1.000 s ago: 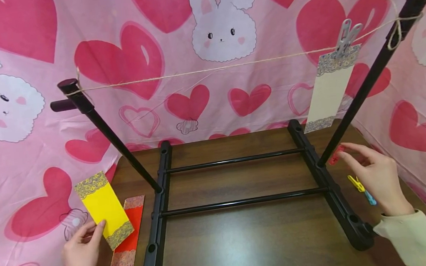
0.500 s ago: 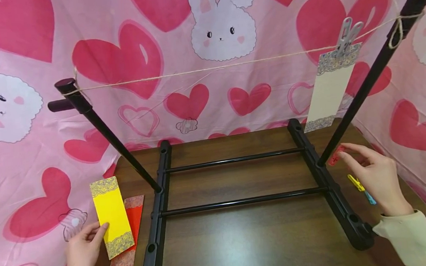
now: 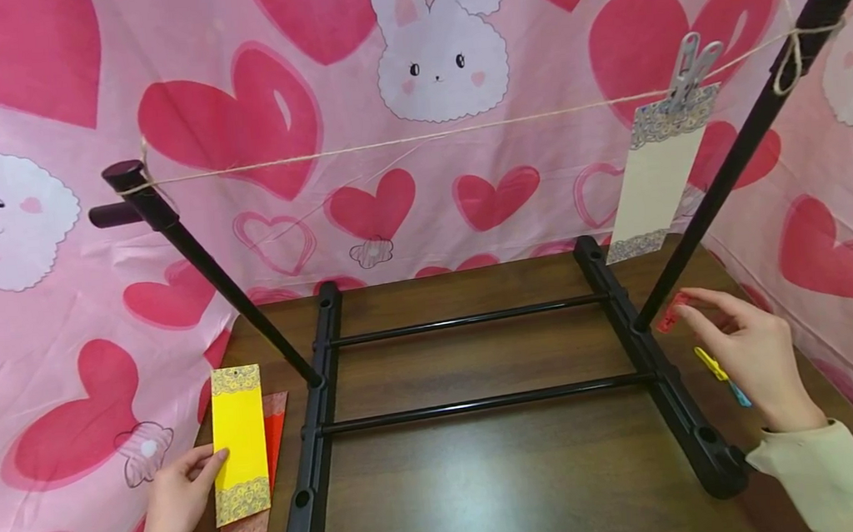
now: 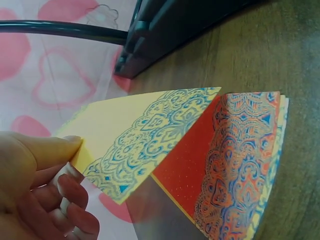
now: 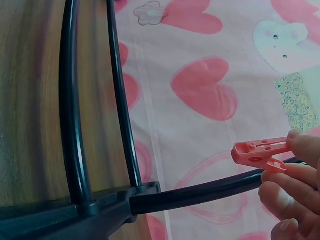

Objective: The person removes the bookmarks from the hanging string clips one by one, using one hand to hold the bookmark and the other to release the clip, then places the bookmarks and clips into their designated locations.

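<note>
My left hand (image 3: 181,494) pinches the left edge of a yellow card (image 3: 240,435) with lacy patterned bands at both ends. The card is lifted over a red card (image 3: 275,428) with similar bands, which lies on the table; the left wrist view shows more card edges under that red card (image 4: 235,165). On the right, my right hand (image 3: 752,353) holds a red clothespin (image 3: 673,313) between thumb and fingers, beside the foot of the right post. In the right wrist view the jaws of the clothespin (image 5: 257,152) point away from the fingers.
A black rack (image 3: 475,406) stands on the brown table (image 3: 458,481), with a string (image 3: 416,138) tied between its posts. A cream card (image 3: 653,181) hangs there from a grey clothespin (image 3: 689,70). Yellow (image 3: 709,362) and blue (image 3: 740,394) clothespins lie by my right hand.
The left hand has moved slightly right and turned the yellow card from a slant to nearly straight, covering more of the red card. The right hand stays put with the red clothespin.
</note>
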### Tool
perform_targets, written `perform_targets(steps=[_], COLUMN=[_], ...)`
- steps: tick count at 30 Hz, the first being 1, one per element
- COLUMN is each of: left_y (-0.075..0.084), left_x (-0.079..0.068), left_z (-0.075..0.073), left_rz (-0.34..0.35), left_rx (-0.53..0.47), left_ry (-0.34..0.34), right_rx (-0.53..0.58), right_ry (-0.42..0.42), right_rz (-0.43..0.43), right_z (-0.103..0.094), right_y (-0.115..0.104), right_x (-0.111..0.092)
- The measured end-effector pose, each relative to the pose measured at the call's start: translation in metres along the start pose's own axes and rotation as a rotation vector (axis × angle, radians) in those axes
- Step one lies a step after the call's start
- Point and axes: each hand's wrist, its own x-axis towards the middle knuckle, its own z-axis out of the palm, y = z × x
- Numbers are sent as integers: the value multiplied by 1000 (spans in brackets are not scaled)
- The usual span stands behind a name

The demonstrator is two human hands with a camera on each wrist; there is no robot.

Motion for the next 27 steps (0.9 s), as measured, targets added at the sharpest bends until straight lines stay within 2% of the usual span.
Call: perform_targets(steps=[12,20,27], left_y=[-1,-2,-4], left_x=[2,4,8], left_z=[1,3,5], left_rz=[-53,-26,-56], left_rx=[19,18,39], left_ry=[-88,-123,-195], right_rx=[-35,-47,-81], right_ry=[-29,-53,-61], right_rz=[35,66,79], right_z=[0,-1,-2], right_y=[9,17,26], right_x=[-2,-4,-5])
